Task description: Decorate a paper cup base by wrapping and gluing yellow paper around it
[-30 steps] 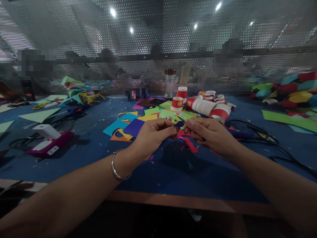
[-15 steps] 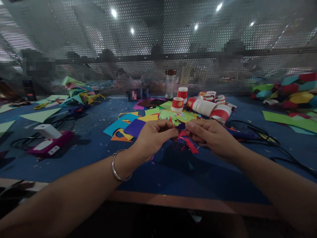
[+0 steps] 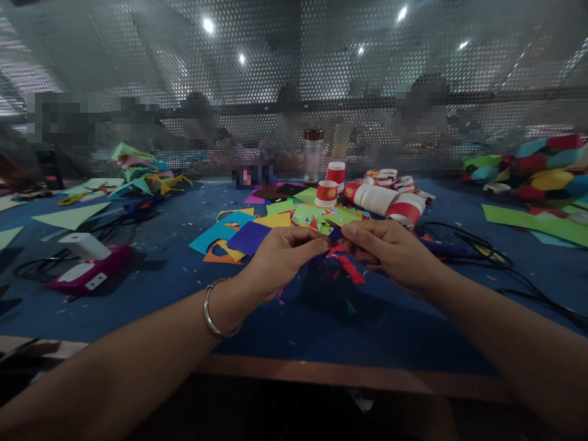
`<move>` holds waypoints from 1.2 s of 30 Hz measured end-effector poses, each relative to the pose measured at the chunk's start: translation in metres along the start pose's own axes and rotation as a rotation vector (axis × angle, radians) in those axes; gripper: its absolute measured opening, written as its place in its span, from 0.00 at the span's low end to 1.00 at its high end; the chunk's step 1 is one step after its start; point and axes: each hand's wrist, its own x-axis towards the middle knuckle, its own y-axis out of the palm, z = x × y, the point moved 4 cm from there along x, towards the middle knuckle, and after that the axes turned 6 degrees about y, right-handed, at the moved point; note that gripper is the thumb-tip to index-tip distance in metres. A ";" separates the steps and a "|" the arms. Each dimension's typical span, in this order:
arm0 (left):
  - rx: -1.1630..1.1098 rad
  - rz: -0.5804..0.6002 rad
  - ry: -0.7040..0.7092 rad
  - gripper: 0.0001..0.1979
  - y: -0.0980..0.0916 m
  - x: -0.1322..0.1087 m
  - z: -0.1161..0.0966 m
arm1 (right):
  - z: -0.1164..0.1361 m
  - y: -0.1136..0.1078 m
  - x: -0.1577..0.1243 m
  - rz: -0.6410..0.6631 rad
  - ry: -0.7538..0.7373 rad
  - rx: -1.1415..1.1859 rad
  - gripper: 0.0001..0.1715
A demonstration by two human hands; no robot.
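My left hand and my right hand meet above the blue table, fingers pinched together on a small dark purple paper piece. A silver bangle sits on my left wrist. Red paper scraps lie on the cloth right under my hands. Just behind them is a spread of coloured paper sheets: blue, purple, yellow, green.
Red-and-white paper cups and a clear bottle stand at the back centre. A pink and white device with black cables lies left. More cables run right. Folded paper piles sit at far right and back left. A perforated screen closes the back.
My hands have stayed together on the purple piece, with only slight finger shifts. The view has drifted a little.
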 end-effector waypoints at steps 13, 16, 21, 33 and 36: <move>0.094 0.095 0.019 0.10 0.002 0.001 0.007 | 0.000 -0.034 0.006 -0.199 0.001 -0.199 0.35; 0.068 0.159 0.024 0.09 0.007 -0.002 0.009 | 0.002 -0.046 0.007 -0.265 -0.005 -0.613 0.34; 0.307 0.186 0.078 0.03 0.007 -0.004 0.005 | -0.006 -0.051 0.005 -0.263 0.240 -1.272 0.25; 0.527 0.414 0.099 0.12 0.023 -0.025 -0.001 | -0.008 -0.039 -0.005 -0.180 0.451 -1.511 0.25; 0.543 0.422 0.074 0.12 0.023 -0.028 0.000 | -0.007 -0.037 -0.009 -0.168 0.458 -1.517 0.23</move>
